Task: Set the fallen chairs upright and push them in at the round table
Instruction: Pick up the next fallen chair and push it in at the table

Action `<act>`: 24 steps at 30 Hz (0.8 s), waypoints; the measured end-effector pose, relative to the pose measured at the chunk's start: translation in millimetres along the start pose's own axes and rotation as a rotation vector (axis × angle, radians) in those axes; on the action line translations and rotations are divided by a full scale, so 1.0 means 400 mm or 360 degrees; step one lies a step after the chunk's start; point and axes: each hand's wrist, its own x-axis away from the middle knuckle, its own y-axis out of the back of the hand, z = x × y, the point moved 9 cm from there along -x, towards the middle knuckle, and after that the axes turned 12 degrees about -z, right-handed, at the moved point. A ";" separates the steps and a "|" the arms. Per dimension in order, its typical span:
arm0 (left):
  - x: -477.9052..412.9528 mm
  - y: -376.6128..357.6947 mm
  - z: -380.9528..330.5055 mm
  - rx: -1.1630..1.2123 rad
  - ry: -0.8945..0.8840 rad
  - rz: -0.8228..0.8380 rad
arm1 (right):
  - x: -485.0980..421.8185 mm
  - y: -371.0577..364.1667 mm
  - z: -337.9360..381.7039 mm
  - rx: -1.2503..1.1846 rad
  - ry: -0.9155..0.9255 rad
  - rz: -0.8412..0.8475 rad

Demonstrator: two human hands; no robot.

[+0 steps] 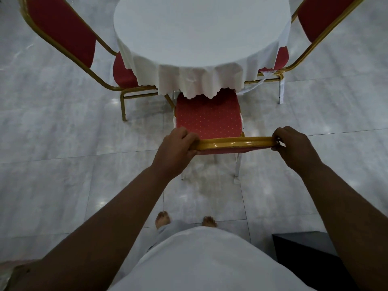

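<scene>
A round table [201, 28] under a white cloth stands ahead of me. A red chair with a gold frame [207, 118] stands upright right in front of me, its seat partly under the cloth's hem. My left hand [174, 145] grips the left end of its gold top rail, and my right hand [294, 143] grips the right end. A second red chair [63, 32] stands upright at the table's left. At the table's right a third red chair [319, 17] is upright too. Both have their seats tucked under the cloth.
Pale glossy floor tiles [63, 175] surround the table. A black box [304, 248] sits on the floor at my lower right, close to my right arm. My bare feet [162, 219] stand just behind the chair.
</scene>
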 end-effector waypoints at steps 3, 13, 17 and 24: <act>0.005 -0.008 0.001 0.0014 0.0000 -0.0015 | 0.007 0.002 -0.006 0.0022 -0.0055 -0.0080; 0.122 -0.037 0.027 -0.0182 0.0042 0.0086 | 0.121 -0.049 0.059 0.0132 -0.0003 0.0128; 0.141 -0.064 0.045 -0.0110 0.0161 0.0173 | 0.118 -0.070 0.077 0.0159 -0.0015 0.0212; 0.068 -0.081 0.070 -0.0063 0.0162 0.0224 | 0.040 -0.088 0.057 0.0157 0.0002 0.0222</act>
